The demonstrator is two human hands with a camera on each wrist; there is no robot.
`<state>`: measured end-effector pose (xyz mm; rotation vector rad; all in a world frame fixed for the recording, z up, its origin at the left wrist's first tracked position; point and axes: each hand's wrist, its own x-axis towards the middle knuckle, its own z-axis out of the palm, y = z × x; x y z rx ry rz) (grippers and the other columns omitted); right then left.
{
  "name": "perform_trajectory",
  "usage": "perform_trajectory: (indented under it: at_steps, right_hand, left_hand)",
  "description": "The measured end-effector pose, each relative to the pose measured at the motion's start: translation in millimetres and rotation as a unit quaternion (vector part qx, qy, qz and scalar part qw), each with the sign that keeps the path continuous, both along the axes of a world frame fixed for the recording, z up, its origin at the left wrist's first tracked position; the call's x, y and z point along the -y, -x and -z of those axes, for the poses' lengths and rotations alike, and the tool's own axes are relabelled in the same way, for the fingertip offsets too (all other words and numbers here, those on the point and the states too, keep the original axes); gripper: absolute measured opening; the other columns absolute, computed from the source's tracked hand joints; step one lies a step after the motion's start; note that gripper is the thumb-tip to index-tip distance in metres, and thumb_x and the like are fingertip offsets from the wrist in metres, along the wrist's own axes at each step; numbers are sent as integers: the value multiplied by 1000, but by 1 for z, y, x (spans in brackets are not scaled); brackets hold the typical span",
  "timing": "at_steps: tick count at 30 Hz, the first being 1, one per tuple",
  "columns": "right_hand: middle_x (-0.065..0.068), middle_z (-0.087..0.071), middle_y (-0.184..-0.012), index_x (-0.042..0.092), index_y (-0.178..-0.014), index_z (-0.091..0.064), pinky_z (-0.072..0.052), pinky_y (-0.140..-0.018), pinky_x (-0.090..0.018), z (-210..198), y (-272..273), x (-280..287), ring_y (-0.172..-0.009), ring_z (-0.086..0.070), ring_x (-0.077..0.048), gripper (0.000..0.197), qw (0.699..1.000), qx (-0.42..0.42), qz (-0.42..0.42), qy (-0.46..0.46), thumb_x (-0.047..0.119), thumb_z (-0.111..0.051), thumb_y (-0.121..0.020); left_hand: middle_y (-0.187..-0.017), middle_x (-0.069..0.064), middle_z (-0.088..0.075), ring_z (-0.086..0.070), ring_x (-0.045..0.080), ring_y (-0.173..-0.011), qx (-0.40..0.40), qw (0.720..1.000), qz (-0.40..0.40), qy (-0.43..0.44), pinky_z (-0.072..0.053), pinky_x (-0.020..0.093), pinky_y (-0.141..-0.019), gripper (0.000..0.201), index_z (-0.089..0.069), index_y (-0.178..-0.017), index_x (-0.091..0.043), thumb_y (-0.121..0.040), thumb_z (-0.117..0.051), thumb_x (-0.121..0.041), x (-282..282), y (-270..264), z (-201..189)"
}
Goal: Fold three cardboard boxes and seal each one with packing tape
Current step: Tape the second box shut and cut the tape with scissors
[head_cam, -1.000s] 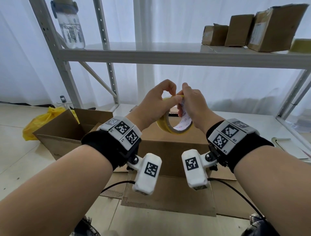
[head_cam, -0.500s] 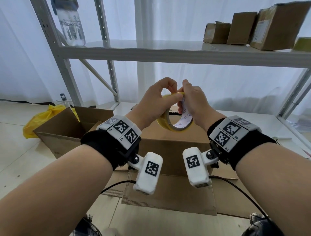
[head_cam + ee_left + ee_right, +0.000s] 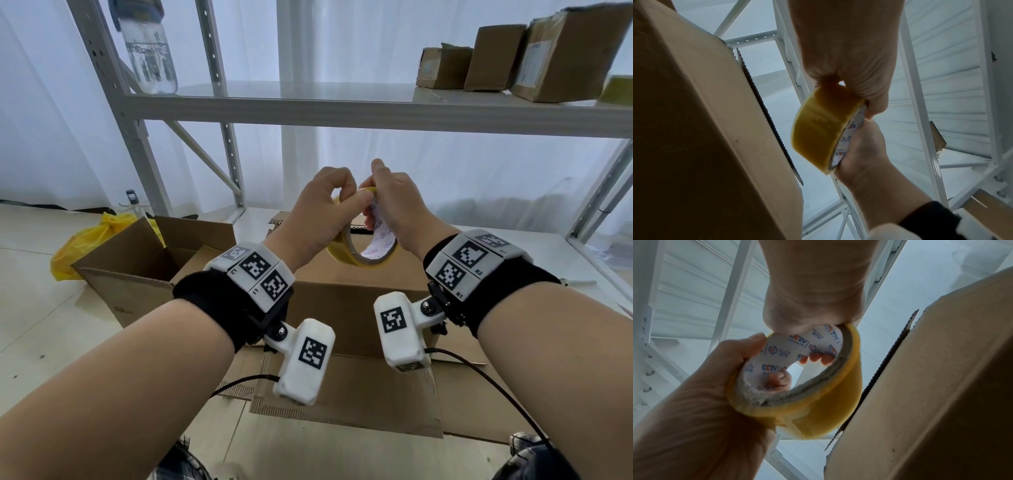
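A roll of yellow packing tape (image 3: 358, 258) with a printed white core is held up in front of me by both hands. My left hand (image 3: 344, 200) grips its left side, thumb and forefinger pinching the top rim. My right hand (image 3: 378, 192) grips the right side, its fingers curled into the core. In the wrist views the tape roll (image 3: 816, 131) (image 3: 824, 412) hangs between my left hand (image 3: 846, 53) (image 3: 701, 402) and my right hand (image 3: 863, 154) (image 3: 813, 288). A folded brown cardboard box (image 3: 346, 308) stands just below. No loose tape end is visible.
An open cardboard box (image 3: 137, 270) stands at the left by a yellow plastic bag (image 3: 85, 240). Flat cardboard (image 3: 346, 397) lies on the floor near me. A white metal shelf (image 3: 308, 109) crosses above, bearing three small boxes (image 3: 496, 61) and a bottle (image 3: 150, 58).
Both hands keep hold of the tape roll in almost the same place. The fingers at the top rim have shifted slightly.
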<state>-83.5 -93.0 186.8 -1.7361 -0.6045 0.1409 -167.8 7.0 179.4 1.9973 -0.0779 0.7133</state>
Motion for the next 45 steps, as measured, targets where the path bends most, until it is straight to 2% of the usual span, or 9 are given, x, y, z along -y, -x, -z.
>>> perform_trajectory:
  at_steps: [3,6,13,21,30,38,41,43,45]
  right_hand:
    - [-10,-54,-58,5,-68,-56,-44,-50,-27,1,-2,4,-49,-50,-20,55,1000,20,-13,-5,38,-28,-102]
    - [-13,-58,-61,4,-68,-57,-47,-54,-28,-2,-7,11,-50,-53,-21,59,999,30,-3,19,41,-27,-102]
    - [-1,-53,-47,6,-57,-50,-44,-46,-21,-12,-6,15,-43,-51,-12,66,991,63,-40,107,44,-23,-103]
    - [-12,-57,-53,-2,-66,-60,-46,-48,-26,-9,-5,17,-43,-51,-20,72,985,56,-57,153,47,-23,-102]
    - [-11,-59,-53,3,-63,-57,-46,-48,-24,-5,-2,17,-41,-51,-17,66,980,76,-68,171,47,-27,-102]
    - [-17,-58,-56,-6,-70,-61,-46,-47,-25,1,-11,27,-44,-52,-23,72,988,62,-48,133,47,-24,-103]
    - [-18,-56,-55,-14,-79,-62,-46,-46,-25,5,-20,43,-44,-52,-22,73,991,41,-26,126,45,-25,-103]
    - [-15,-57,-56,-10,-80,-63,-47,-46,-24,6,-17,45,-43,-52,-19,70,993,33,-29,108,44,-25,-103]
    - [-15,-59,-61,-8,-82,-64,-49,-51,-25,4,-12,37,-49,-55,-18,70,994,47,-29,90,45,-24,-103]
  left_hand:
    - [-100,-8,-53,-59,9,-87,-57,996,60,18,-52,21,-76,9,-47,-104,-28,-99,-46,-35,-6,6,-3]
    - [-109,-14,-54,-51,0,-106,-81,992,67,-65,-39,8,-85,32,-49,-132,-31,-103,-37,-31,-21,10,-8]
    - [-93,-15,-58,-56,-2,-86,-38,985,48,-163,-46,8,-78,30,-62,-124,-23,-96,-54,-17,-30,6,-9]
    - [-85,-14,-65,-62,1,-80,-8,984,58,-166,-48,10,-74,14,-71,-101,-13,-89,-64,-12,-26,10,-9]
    - [-80,-9,-54,-51,3,-67,-35,923,60,-378,-42,4,-68,9,-66,-94,-9,-88,-66,-15,-23,12,-25]
    - [-83,-4,-49,-46,13,-73,-21,917,-1,-399,-39,14,-64,13,-50,-87,-14,-86,-62,-8,-25,17,-21]
    - [-91,-4,-57,-55,11,-81,-25,942,-8,-333,-45,14,-73,4,-60,-95,-12,-91,-59,-12,-36,19,-21]
    - [-107,-4,-60,-58,7,-94,-69,953,20,-294,-47,12,-80,20,-62,-112,-16,-95,-56,-22,-31,16,-18]
    - [-126,-5,-52,-56,8,-107,-156,959,75,-226,-48,14,-86,43,-45,-135,-23,-94,-54,-32,-17,15,-17]
